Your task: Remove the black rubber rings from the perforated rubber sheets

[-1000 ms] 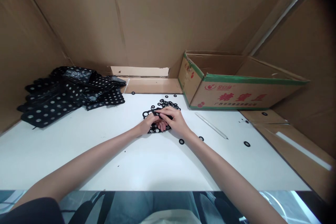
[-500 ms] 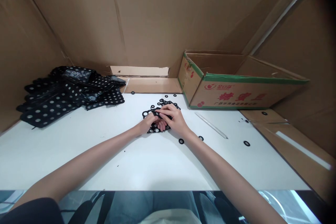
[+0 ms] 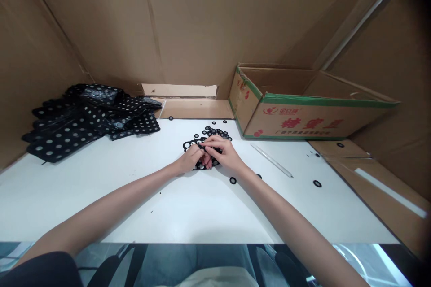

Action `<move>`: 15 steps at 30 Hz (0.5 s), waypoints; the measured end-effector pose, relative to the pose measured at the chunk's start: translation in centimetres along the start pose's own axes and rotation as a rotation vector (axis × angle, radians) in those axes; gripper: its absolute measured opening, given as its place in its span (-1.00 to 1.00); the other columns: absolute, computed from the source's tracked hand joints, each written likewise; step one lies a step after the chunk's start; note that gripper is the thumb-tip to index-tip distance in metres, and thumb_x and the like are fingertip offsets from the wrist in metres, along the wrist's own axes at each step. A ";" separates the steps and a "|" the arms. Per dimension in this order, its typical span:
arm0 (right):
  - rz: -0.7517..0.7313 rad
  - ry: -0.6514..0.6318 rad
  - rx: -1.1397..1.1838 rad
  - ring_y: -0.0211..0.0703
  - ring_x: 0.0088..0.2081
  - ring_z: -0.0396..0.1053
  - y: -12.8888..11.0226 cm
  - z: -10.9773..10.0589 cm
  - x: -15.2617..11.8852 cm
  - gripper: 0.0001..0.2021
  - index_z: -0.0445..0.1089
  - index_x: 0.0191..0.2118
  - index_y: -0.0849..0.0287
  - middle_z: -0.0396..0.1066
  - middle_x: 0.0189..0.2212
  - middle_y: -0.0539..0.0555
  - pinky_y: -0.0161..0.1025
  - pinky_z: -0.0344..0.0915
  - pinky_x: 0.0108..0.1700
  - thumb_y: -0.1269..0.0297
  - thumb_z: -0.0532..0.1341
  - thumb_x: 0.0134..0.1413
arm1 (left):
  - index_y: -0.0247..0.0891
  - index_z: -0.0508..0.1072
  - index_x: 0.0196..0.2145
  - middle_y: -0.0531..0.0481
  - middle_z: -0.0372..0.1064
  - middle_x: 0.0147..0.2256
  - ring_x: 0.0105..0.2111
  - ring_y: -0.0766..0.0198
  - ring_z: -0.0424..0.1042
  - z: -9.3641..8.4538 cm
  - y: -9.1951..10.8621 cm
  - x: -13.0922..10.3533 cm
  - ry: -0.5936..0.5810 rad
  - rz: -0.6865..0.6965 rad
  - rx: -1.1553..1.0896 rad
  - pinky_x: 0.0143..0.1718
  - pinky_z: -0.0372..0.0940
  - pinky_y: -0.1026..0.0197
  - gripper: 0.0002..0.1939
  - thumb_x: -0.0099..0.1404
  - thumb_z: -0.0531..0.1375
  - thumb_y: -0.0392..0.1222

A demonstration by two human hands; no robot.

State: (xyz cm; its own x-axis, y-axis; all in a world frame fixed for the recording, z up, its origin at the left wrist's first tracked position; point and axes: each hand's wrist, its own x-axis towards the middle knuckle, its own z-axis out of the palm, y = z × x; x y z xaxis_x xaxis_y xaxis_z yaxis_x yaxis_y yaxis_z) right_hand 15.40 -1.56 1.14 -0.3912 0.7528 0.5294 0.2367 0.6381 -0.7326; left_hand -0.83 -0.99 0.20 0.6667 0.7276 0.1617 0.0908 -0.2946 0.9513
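In the head view, the landmark is an open cardboard box (image 3: pixel 323 119) with green edges and red printing, standing on the white bench (image 3: pixel 141 215). To the left of the box and nearer you, a small black spotted piece (image 3: pixel 199 167) lies under your two hands, mostly covered. Your left hand (image 3: pixel 189 158) is clamped on it, fingers curled inward. Your right hand (image 3: pixel 224 152), on the side closer to the box, has its bent fingertips on the piece's upper part; you cannot tell from here whether they pinch it. Just beyond your hands, left of the box, sits a cluster of small dark rings (image 3: pixel 219 132). A slim pale pen-like stick (image 3: pixel 272 160) lies in front of the box, and one loose ring (image 3: pixel 317 184) nearer you. Well left of the box is a heap of black spotted bags (image 3: pixel 67 134).
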 end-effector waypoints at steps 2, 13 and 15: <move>0.067 -0.003 0.091 -0.18 -0.23 0.35 0.1 0.0 -0.1 -0.80 0.52 -0.25 0.12 0.40 -0.29 0.10 -0.12 0.29 -0.10 0.21 0.17 0.11 | -0.29 0.25 -0.65 -0.07 0.40 -0.57 -0.48 0.28 0.37 0.0 0.0 -0.1 -0.004 0.008 0.002 -0.37 0.27 0.25 -0.64 0.23 -0.13 -0.22; 0.131 0.059 0.140 -0.20 -0.28 0.38 0.4 0.7 -0.1 -0.81 0.51 -0.33 0.17 0.44 -0.34 0.09 -0.21 0.30 -0.17 0.19 0.20 0.06 | -0.28 0.21 -0.61 -0.05 0.40 -0.55 -0.48 0.32 0.37 0.0 -0.2 -0.2 -0.045 0.024 0.081 -0.34 0.28 0.27 -0.67 0.25 -0.15 -0.24; 0.097 0.085 0.041 -0.20 -0.27 0.37 0.1 0.9 -0.1 -0.81 0.50 -0.32 0.17 0.44 -0.34 0.09 -0.21 0.27 -0.14 0.24 0.16 0.12 | -0.28 0.24 -0.60 -0.05 0.40 -0.55 -0.49 0.33 0.37 0.0 -0.1 -0.2 -0.020 0.017 0.074 -0.36 0.28 0.28 -0.66 0.26 -0.16 -0.24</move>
State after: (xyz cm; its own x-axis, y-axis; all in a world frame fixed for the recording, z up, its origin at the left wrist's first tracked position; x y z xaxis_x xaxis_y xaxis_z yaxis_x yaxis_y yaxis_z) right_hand 14.67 -1.67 0.66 -0.2914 0.8225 0.4884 0.2322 0.5562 -0.7980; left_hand -0.92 -1.11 0.06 0.6830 0.7098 0.1722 0.1331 -0.3527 0.9262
